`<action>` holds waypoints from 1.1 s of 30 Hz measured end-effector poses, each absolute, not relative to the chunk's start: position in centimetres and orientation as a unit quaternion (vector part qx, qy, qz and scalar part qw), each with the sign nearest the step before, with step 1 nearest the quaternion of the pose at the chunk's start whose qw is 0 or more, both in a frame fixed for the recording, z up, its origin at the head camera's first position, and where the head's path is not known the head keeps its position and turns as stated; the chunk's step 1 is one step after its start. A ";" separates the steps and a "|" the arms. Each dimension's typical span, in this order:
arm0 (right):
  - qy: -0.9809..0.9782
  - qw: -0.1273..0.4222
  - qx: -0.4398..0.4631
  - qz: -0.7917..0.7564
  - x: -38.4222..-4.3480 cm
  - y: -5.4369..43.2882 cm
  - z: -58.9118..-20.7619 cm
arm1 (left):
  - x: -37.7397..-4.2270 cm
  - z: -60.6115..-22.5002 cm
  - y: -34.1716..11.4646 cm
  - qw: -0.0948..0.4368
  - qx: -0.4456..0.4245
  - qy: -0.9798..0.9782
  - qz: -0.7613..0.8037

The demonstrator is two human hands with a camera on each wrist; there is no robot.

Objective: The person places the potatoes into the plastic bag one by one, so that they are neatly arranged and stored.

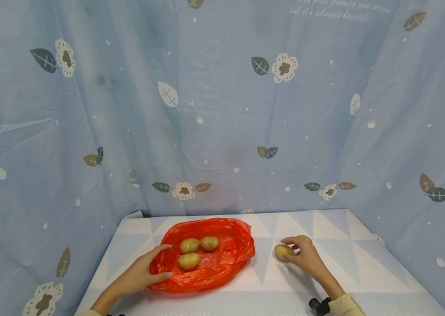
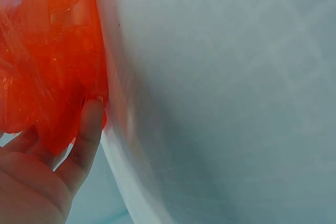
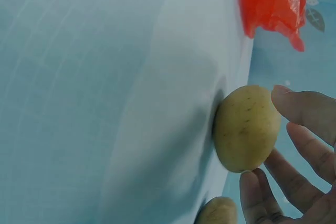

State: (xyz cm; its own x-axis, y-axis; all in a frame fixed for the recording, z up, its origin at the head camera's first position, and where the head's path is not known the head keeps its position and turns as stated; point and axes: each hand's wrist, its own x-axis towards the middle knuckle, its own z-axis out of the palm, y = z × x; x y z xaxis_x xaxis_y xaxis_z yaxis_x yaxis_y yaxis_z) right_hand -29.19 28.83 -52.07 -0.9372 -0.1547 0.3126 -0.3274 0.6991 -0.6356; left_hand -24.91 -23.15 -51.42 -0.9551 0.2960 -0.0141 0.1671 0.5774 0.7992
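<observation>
A red plastic bag point(image 1: 222, 274) lies spread wide on the table, with three potatoes point(image 1: 188, 261) inside it. My left hand point(image 1: 141, 272) holds the bag's left end, thumb near the front and fingers farther back; the left wrist view shows the thumb point(image 2: 90, 129) against the red film. To the right of the bag, my right hand point(image 1: 305, 256) has its thumb and fingers round a potato point(image 1: 283, 252). That potato point(image 3: 247, 128) is at the tabletop, its shadow close beside it. Another potato point(image 1: 304, 238) sits just behind the right hand, partly hidden.
The table point(image 1: 349, 263) wears a white cloth with pale blue triangles. A blue curtain point(image 1: 222, 131) printed with leaves and flowers hangs behind it and along both sides. A black device point(image 1: 320, 306) is strapped at the right wrist.
</observation>
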 end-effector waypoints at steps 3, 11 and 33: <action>-0.917 0.106 0.118 0.366 -29.1 29.1 -52.2 | -24.9 -51.4 -23.1 0.074 0.129 0.885 0.442; -0.916 0.069 0.076 0.388 -29.5 29.4 -52.7 | -24.9 -51.2 -23.0 0.071 0.128 0.884 0.443; -0.911 0.051 0.039 0.407 -29.8 29.0 -53.9 | -24.6 -51.3 -23.1 0.072 0.134 0.888 0.434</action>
State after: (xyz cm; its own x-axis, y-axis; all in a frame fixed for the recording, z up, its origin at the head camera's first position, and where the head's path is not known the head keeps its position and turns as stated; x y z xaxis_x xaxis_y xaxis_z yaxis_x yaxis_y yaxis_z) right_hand -29.81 29.00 -53.91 -0.9918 -0.0290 0.1245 -0.1121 0.6655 -0.7379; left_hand -24.59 -23.06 -51.32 -0.9536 0.3010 -0.0110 0.1765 0.5879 0.7895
